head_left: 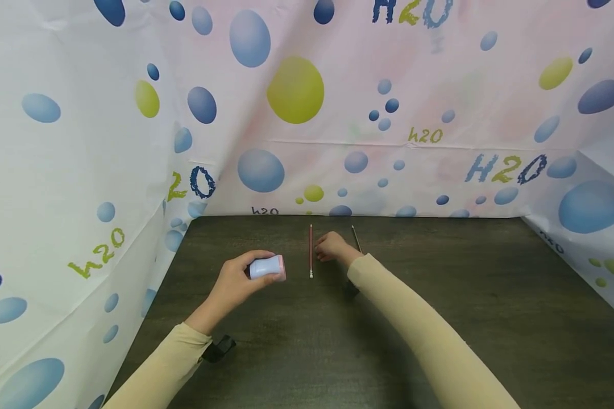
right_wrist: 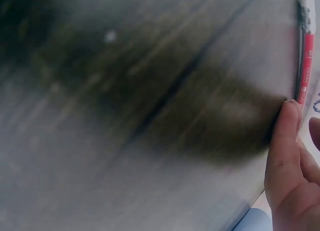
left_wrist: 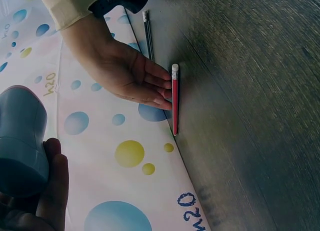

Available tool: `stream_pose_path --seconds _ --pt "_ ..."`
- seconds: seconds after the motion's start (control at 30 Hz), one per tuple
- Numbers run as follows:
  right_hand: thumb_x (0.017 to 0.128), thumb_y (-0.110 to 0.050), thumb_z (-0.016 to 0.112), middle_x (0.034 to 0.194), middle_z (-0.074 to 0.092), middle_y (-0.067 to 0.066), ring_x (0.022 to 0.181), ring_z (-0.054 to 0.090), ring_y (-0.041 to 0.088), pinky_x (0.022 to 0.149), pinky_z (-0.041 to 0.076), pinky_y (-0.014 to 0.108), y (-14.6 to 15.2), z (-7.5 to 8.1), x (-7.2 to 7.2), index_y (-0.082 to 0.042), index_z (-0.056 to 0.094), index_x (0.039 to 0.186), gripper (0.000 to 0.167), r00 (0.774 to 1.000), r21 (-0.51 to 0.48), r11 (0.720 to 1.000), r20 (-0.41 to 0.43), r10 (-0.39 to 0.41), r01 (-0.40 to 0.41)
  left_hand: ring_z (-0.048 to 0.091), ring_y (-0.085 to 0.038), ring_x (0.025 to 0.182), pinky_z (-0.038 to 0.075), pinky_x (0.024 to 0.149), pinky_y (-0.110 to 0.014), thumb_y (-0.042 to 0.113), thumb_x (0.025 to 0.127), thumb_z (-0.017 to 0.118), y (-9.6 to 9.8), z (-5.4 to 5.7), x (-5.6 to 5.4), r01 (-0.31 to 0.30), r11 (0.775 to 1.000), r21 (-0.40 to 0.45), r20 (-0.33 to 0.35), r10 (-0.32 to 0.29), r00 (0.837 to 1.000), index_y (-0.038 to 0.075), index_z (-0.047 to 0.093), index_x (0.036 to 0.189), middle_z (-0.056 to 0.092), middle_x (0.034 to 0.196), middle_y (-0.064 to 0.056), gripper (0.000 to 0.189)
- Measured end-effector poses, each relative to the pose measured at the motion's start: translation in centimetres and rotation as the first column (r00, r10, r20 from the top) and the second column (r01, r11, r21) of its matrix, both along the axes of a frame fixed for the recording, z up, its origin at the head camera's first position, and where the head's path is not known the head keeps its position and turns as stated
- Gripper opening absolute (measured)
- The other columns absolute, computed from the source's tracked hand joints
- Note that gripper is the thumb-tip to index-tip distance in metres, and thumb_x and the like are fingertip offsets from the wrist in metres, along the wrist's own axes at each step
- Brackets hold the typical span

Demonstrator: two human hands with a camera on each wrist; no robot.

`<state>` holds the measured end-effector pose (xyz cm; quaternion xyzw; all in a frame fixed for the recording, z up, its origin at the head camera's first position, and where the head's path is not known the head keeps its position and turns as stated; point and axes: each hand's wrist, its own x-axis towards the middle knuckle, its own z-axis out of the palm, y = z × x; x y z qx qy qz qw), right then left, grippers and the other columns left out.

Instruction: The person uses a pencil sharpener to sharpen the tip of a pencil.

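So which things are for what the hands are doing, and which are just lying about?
Probably for the job:
- light-blue object with a pink end, held in the left fingers
- red pencil, right by the right fingers; touching or not, I can't tell

Seemingly just there:
- dark pencil, lying apart from the red one
- bubble-print sheet behind

the left arm (head_left: 156, 369) slants forward from the lower left, sleeved down to near the wrist, and its left hand (head_left: 231, 279) curves thumb and fingers into a grip. the right arm (head_left: 414, 326) reaches farther, angling inward from the lower right, so the right hand (head_left: 334, 246) sits ahead of the left, its fingers lying close together, loosely extended, with the thumb apart from them.
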<state>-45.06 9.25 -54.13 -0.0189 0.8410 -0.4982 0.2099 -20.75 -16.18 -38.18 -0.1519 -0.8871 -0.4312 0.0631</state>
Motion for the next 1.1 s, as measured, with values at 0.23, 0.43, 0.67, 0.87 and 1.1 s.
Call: stream_pose_path --seconds 0.23,0.43,0.67,0.87,1.1 --pt "0.096 -0.017 0.071 0.116 0.073 0.023 0.087 0.075 0.028 0.077 0.064 0.035 -2.9 9.3 7.5 0.008 0.068 0.123 0.036 0.998 0.247 0.968 -0.064 -0.017 0.032 0.062 -0.021 0.087 0.050 0.069 -0.029 0.023 0.090 0.080 -0.1 -0.1 0.0 -0.012 1.000 -0.002 0.014 0.012 1.000 0.007 0.069 0.126 0.073 0.121 -0.020 0.041" --pt "0.094 -0.023 0.075 0.072 0.067 0.009 0.061 0.062 0.015 0.064 0.056 0.026 -3.9 11.4 10.8 0.004 0.071 0.089 0.028 0.977 0.366 0.929 -0.212 0.020 0.061 0.064 -0.023 0.089 0.051 0.071 -0.029 0.023 0.090 0.080 -0.1 -0.3 0.1 -0.017 1.000 -0.009 0.006 0.017 1.000 0.007 0.070 0.126 0.073 0.121 -0.019 0.042" --pt "0.086 -0.025 0.083 0.065 0.052 0.000 0.063 0.048 0.015 0.058 0.041 0.025 -4.3 11.1 10.9 -0.005 0.062 0.071 0.033 0.961 0.444 0.893 -0.271 0.054 0.075 0.063 -0.021 0.088 0.051 0.069 -0.029 0.022 0.088 0.081 -0.2 -0.6 0.0 -0.017 1.000 0.001 0.007 0.017 1.000 0.007 0.070 0.127 0.073 0.122 -0.019 0.043" --pt "0.088 -0.016 0.079 0.073 0.063 0.007 0.064 0.054 0.016 0.061 0.049 0.028 -4.2 11.0 10.5 0.001 0.071 0.083 0.020 0.959 0.483 0.870 -0.279 0.047 0.098 0.062 -0.019 0.086 0.051 0.067 -0.026 0.021 0.088 0.081 -0.3 -0.6 -0.1 -0.011 1.000 0.015 -0.002 0.011 1.000 0.007 0.070 0.127 0.073 0.120 -0.019 0.043" --pt "0.092 -0.009 0.067 0.069 0.065 0.008 0.055 0.057 0.013 0.055 0.049 0.024 -3.8 11.0 10.2 -0.001 0.067 0.076 0.017 0.965 0.444 0.891 -0.262 0.030 0.093 0.062 -0.018 0.086 0.051 0.067 -0.027 0.023 0.090 0.080 -0.5 -0.4 -0.2 -0.009 1.000 0.015 0.000 0.009 1.000 0.007 0.070 0.127 0.073 0.121 -0.020 0.042"
